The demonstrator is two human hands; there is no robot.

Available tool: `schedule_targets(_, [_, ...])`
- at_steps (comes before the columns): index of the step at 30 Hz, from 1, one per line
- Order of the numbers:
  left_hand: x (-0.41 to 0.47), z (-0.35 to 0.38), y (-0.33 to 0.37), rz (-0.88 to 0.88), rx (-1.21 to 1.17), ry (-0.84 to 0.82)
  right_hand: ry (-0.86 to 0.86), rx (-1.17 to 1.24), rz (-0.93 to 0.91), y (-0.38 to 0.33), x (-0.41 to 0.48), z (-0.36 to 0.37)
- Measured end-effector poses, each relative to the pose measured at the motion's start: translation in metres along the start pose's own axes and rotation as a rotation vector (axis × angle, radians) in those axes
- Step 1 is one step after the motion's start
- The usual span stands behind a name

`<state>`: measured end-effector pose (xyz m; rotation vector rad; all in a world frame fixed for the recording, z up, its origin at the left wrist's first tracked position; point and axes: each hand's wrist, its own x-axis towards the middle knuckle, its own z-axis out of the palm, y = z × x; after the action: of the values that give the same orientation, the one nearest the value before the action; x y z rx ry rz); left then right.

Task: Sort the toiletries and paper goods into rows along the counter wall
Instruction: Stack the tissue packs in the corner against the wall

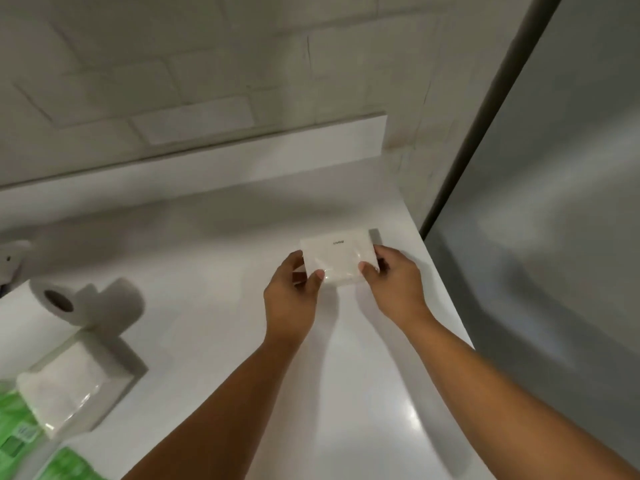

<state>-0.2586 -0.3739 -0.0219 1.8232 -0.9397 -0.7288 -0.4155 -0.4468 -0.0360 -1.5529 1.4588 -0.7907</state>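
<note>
Hands frame a small white tissue pack (337, 254) near the right end of a white counter (214, 271), short of the low ledge (242, 150) that runs under the tiled wall (156, 64). The left hand (294, 289) pinches the pack's left end, thumb on top and fingers curled under its edge. The right hand (394, 282) pinches the right end the same way. The pack lies flat, its long axis running left to right, roughly parallel to the ledge. Its small printed line reads upside down from the camera and sits near the far edge. Whether the pack rests on the counter or sits just above it cannot be told.

Well apart at the left, a toilet roll (59, 299) lies on its side, its open core facing the camera. Just in front of it is a clear-wrapped bundle (69, 379) holding a stack of white paper. Green packets (14, 427) crowd the lower left corner, their contents too blurred to make out. A grey panel (554, 202) borders the counter's right edge.
</note>
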Motion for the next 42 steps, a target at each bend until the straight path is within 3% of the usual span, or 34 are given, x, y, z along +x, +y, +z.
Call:
schedule_targets(9, [0.098, 0.061, 0.023, -0.106, -0.025, 0.120, 0.115, 0.106, 0.045, -0.006, 0.116, -0.008])
schedule_targets(21, [0.179, 0.090, 0.052, -0.053, 0.154, 0.089, 0.093, 0.131, 0.127, -0.029, 0.199, -0.014])
schedule_targets(35, [0.194, 0.089, 0.060, -0.061, 0.230, 0.053, 0.060, 0.007, 0.072, -0.033, 0.212, -0.014])
schedule_targets(42, [0.168, 0.063, 0.068, -0.039, 0.255, 0.050, 0.223, 0.027, 0.075, -0.035, 0.170, -0.016])
